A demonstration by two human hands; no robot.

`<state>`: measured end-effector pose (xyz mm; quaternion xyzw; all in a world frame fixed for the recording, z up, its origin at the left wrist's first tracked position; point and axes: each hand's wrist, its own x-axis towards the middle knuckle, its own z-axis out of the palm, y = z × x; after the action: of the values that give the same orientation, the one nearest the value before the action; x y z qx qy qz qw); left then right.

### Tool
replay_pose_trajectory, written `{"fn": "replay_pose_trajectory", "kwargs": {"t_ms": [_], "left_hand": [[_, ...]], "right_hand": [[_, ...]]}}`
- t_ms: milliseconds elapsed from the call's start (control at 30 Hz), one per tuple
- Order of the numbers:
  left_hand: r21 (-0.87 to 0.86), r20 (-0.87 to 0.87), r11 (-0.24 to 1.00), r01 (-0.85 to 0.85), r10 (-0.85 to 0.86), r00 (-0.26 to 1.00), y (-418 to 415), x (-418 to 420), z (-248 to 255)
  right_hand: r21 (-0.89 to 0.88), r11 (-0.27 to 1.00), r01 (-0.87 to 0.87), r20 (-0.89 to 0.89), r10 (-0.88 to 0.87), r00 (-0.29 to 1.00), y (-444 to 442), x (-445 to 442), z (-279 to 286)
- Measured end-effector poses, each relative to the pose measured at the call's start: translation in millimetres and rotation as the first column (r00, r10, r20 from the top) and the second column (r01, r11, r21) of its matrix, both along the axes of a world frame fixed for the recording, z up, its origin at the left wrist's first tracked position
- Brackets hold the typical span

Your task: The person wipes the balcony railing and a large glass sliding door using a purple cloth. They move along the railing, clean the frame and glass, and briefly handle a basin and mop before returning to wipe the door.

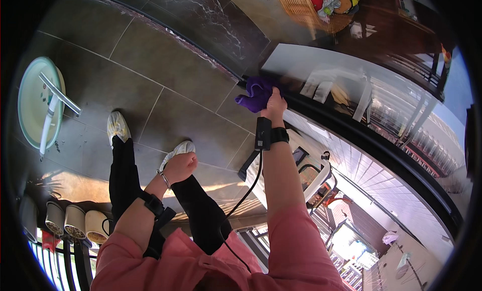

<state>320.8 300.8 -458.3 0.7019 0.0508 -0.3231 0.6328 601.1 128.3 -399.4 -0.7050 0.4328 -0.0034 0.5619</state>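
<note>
My right hand (275, 104) grips a crumpled purple cloth (258, 93). The cloth touches the black frame (320, 110) of a large glass pane, close to the frame's lower corner at the floor. Curled into a loose fist, my left hand (182, 166) hangs above one shoe, and nothing shows in it. A metal bangle (164, 179) circles that wrist. The glass pane (380, 91) rises on the right, with reflections across it. Part of the cloth is hidden behind my right fingers.
A pale basin (32, 114) with a teal rim stands on the tiled floor (188, 80) at left, a squeegee (51, 114) resting across it. Several plant pots (75, 221) line the lower left. A white chair (320, 183) is near my right arm; a wicker basket (297, 8) stands behind the glass.
</note>
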Motion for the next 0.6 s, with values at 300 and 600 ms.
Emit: {"fn": "replay_pose_trajectory", "kwargs": {"t_ms": [300, 600], "left_hand": [[-0.024, -0.112, 1.0, 0.007, -0.01, 0.994, 5.0, -1.2, 1.7], [-0.021, -0.062, 0.999, -0.035, 0.034, 0.997, 5.7, -3.9, -0.2]], "right_hand": [[0.144, 0.972, -0.188, 0.241, 0.15, 0.959, 41.4, -11.6, -3.9], [0.155, 0.983, -0.095, 0.231, 0.057, 0.971, 61.1, -13.5, 20.8]]}}
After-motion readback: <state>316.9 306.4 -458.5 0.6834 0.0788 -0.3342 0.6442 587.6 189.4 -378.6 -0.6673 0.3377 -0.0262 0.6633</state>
